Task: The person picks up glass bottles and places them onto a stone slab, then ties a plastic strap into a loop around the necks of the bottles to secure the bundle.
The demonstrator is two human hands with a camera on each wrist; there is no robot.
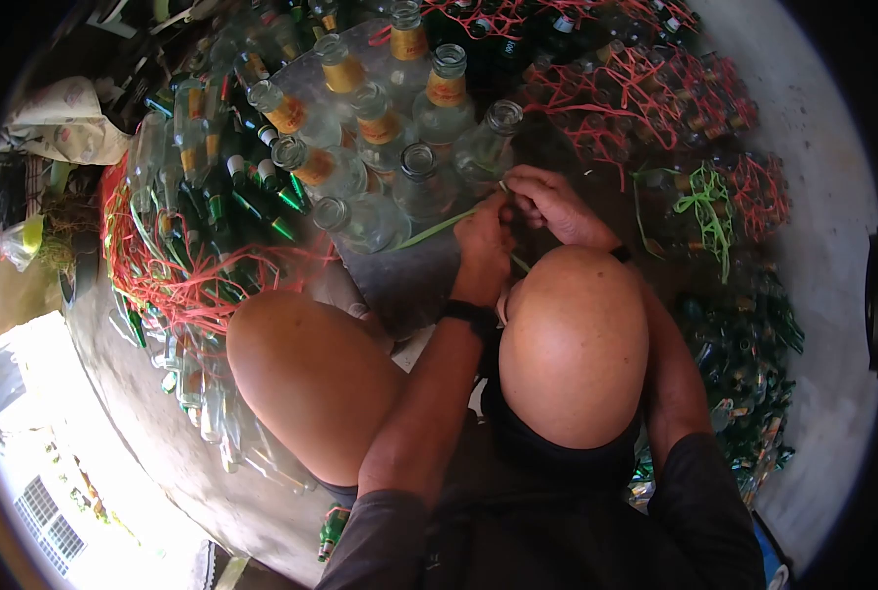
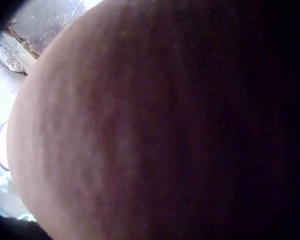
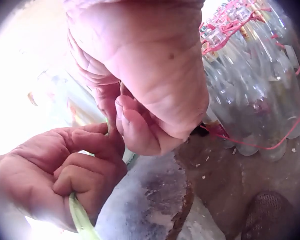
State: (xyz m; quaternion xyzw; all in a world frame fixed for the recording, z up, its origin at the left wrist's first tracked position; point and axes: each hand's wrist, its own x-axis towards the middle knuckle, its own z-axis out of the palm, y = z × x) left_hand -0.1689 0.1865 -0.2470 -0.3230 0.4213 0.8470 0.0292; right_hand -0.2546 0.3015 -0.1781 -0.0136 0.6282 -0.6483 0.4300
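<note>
Several clear glass bottles [image 1: 419,187] with orange neck labels stand grouped upright on a grey board [image 1: 399,280]. A green strap [image 1: 437,231] runs along the near side of the group to the hands. The left hand [image 1: 484,241] grips the strap with curled fingers; in the right wrist view the strap [image 3: 81,217] comes out below the left hand [image 3: 65,175]. The right hand [image 1: 557,205], also seen close up [image 3: 145,75], pinches the strap right beside the left fingertips. Skin fills most of the left wrist view, hiding the hands there.
Green and clear bottles [image 1: 198,177] with tangled red straps [image 1: 183,285] lie at the left. Red-strapped bottles [image 1: 645,93] stand at the back right, with a green strap bunch [image 1: 709,211] nearer. More green bottles [image 1: 744,344] lie right. Both knees flank the arms.
</note>
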